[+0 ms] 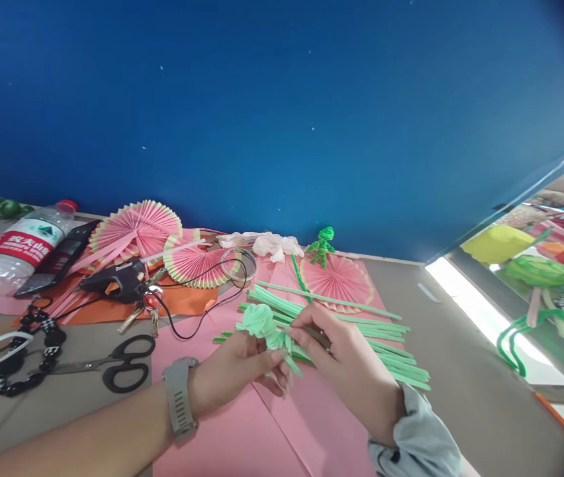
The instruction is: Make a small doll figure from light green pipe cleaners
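Observation:
A light green figure twisted from pipe cleaners (259, 322) is held up between my two hands. My left hand (245, 368) is closed round its lower side, with a grey watch on that wrist. The thumb and fingers of my right hand (331, 348) pinch the figure's right end, where a short loose end hangs down. Just behind and under my hands lies a bundle of green pipe cleaners (386, 328) on pink paper (232, 430). Farther back, a finished-looking green pipe-cleaner figure (322, 246) stands against the blue wall.
Left of my hands are scissors (126, 364), a black beaded bracelet (28, 358), keys (153, 305), a black glue gun (116, 281) and a lying plastic bottle (28, 242). Pleated pink paper fans (136, 232) sit along the blue wall (282, 119).

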Motion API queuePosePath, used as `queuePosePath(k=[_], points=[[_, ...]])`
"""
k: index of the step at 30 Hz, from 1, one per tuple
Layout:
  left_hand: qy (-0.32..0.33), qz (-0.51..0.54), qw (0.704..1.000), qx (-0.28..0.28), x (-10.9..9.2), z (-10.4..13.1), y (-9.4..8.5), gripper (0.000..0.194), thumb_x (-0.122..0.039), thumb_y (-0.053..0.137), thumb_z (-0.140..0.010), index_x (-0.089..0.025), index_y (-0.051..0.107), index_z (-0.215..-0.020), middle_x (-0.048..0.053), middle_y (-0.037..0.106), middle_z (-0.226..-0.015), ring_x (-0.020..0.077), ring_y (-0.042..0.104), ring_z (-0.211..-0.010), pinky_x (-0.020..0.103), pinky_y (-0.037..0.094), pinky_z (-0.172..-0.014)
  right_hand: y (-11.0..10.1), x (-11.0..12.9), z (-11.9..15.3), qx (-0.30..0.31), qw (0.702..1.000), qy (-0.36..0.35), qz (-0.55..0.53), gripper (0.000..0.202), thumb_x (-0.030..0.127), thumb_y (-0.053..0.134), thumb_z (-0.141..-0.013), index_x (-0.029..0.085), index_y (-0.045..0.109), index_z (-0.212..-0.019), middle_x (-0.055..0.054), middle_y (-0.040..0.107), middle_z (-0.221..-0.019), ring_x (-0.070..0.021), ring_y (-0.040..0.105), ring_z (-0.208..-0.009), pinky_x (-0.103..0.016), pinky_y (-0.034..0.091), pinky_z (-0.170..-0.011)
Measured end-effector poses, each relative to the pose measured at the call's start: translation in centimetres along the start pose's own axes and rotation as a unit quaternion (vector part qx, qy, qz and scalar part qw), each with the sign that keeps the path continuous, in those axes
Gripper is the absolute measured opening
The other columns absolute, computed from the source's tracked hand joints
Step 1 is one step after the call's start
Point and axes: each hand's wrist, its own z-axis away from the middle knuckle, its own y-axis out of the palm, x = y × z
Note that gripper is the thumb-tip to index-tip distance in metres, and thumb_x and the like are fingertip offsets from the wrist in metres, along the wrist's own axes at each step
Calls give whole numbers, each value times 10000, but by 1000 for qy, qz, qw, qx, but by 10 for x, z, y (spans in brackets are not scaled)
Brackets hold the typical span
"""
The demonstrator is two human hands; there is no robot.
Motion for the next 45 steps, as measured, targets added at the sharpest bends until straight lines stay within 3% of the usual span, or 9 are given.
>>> queuePosePath(k=[4,8,12,17,23,28,31,38,45], points=[[-6,100,995,-2,0,2,-4,193,-268,563,-810,-95,604,-735,23,572,-647,82,565,-575,223,509,-599,5,-10,-1,-53,993,-100,-26,129,127,399,-855,213,495,-866,7,550,-745,-105,518,-639,-194,418,-597],[-24,133,991,-10,-2,2,-6,210,-289,563,-808,-104,589,-711,17,551,-637,97,571,-546,216,499,-501,22,-20,4,-108,977,-172,73,257,80,355,-836,196,494,-1018,-70,561,-936,-163,559,-809,-251,457,-678],[2,124,991,-52,-4,0,-6,216,-296,570,-802,-101,589,-710,18,538,-643,105,572,-573,195,485,-474,41,-24,9,-138,961,-156,184,269,103,373,-825,158,502,-1055,-103,578,-950,-202,581,-830,-282,480,-661],[36,124,986,-109,-5,-3,-4,172,-293,580,-793,-125,584,-758,6,546,-697,97,566,-627,199,490,-560,48,-22,11,-116,961,-144,207,327,116,373,-850,169,477,-1156,-89,605,-947,-201,584,-845,-298,486,-705],[94,-106,974,-175,-11,-2,-1,179,-327,558,-787,-161,575,-721,17,597,-697,154,576,-681,245,479,-630,50,-20,9,-66,987,-96,111,273,130,361,-872,194,471,-1114,-56,583,-926,-173,586,-809,-279,474,-688],[156,-307,916,-204,-7,-1,-7,152,-245,495,-818,-183,571,-703,11,591,-676,148,535,-639,238,435,-632,44,-14,10,-33,985,-92,140,247,143,404,-844,176,487,-1074,-54,571,-884,-191,582,-766,-295,452,-637],[207,-348,891,-207,-5,-2,-10,125,-199,479,-815,-181,558,-719,10,578,-685,150,513,-652,239,418,-634,37,-8,11,-24,984,-93,147,259,135,421,-816,180,490,-1062,-49,564,-874,-192,575,-736,-298,444,-609],[168,-308,916,-195,-3,-4,-9,127,-210,496,-800,-164,551,-695,0,552,-641,136,500,-612,236,421,-599,29,-5,9,-23,985,-98,138,184,159,372,-870,188,538,-941,-47,559,-828,-170,554,-709,-281,449,-608],[99,-220,958,-155,-2,-6,-7,242,-358,489,-816,-145,570,-735,17,568,-635,140,548,-581,245,463,-574,28,-10,8,-105,985,-118,63,158,105,407,-841,208,523,-867,-54,587,-941,-178,524,-861,-305,436,-756]])
